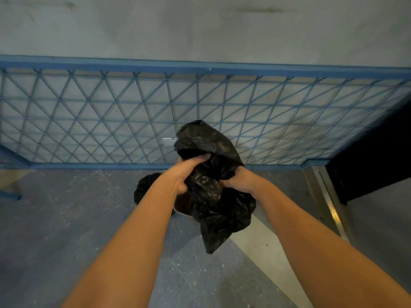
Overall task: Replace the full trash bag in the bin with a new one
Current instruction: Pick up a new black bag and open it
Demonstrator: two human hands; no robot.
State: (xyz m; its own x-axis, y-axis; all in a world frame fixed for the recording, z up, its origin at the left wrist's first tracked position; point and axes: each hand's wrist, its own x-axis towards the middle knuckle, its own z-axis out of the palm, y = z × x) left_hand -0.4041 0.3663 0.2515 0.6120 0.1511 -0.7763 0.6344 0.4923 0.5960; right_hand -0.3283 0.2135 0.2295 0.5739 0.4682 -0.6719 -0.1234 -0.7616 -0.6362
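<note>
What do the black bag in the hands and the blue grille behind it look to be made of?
Black bag: thin glossy plastic film, judging by its fine crinkles and highlights. Blue grille: likely painted metal, thin rigid bars in a triangular lattice, matte finish.

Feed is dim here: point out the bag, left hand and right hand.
bag (219, 210): head view, crumpled middle.
left hand (184, 172): head view, back of hand.
right hand (241, 181): head view, back of hand.

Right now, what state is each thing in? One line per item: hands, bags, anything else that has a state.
Left hand: gripping the crumpled black bag from the left.
Right hand: gripping the same bag from the right.
Crumpled black bag: bunched, held in the air, not yet spread open.
Second black bag: on the floor behind the left arm, mostly hidden.
Blue mesh railing: upright along the wall.
</note>
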